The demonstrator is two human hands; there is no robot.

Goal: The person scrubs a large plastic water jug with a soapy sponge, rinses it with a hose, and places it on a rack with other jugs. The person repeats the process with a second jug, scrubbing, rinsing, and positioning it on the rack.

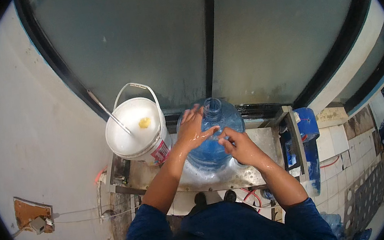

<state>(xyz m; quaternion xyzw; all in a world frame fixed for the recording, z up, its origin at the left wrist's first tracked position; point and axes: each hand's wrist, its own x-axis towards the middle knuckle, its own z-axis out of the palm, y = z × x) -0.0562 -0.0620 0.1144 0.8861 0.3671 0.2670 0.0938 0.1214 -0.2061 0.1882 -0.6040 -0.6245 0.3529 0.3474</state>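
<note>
A large blue translucent water-cooler bottle [206, 156] stands in front of me on a metal-topped bench, its open neck [213, 106] at the far side. My left hand [193, 128] lies on the bottle's left shoulder, fingers spread beside the neck and thumb stretched to the right. Close to that thumb, my right hand [237, 145] is over the bottle's near right side with its fingers curled. A small shiny glint shows at its fingertips; whether it is a held thing or wet plastic is unclear. Both hands look wet.
Left of the bottle is a white plastic bucket [160, 150] of foamy liquid, with a yellow sponge [144, 123] and a metal rod [109, 112] in it. The metal bench [264, 147] has raised side rails. Frosted glass panels [157, 47] rise behind. A red hose [255, 197] lies below.
</note>
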